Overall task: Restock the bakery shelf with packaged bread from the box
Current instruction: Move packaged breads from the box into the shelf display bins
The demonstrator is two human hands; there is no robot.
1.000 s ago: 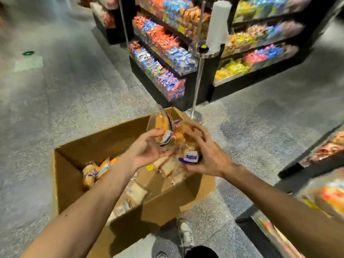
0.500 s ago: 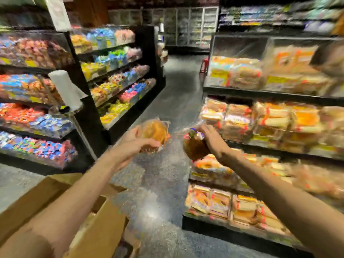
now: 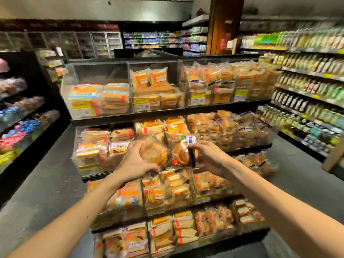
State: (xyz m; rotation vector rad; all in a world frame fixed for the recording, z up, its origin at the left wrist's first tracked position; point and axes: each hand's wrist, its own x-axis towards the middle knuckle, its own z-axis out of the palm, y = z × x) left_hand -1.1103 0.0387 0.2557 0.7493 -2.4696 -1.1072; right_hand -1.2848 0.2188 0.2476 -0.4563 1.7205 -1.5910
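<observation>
— Where are the bread packs?
— The left hand [image 3: 134, 163] has its grip curled round a round bun pack [image 3: 155, 154]. The right hand [image 3: 211, 157] pinches a labelled bread pack [image 3: 181, 152]. Both are before the bakery shelf [image 3: 186, 112], at its second tier.

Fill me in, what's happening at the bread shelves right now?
A person faces the bakery shelf with a bread pack in each hand. The left hand grips a round bun pack; the right hand pinches a labelled bread pack near its label. Both packs are held side by side in front of the second tier from the top, not yet set down. The box is out of view.
</observation>
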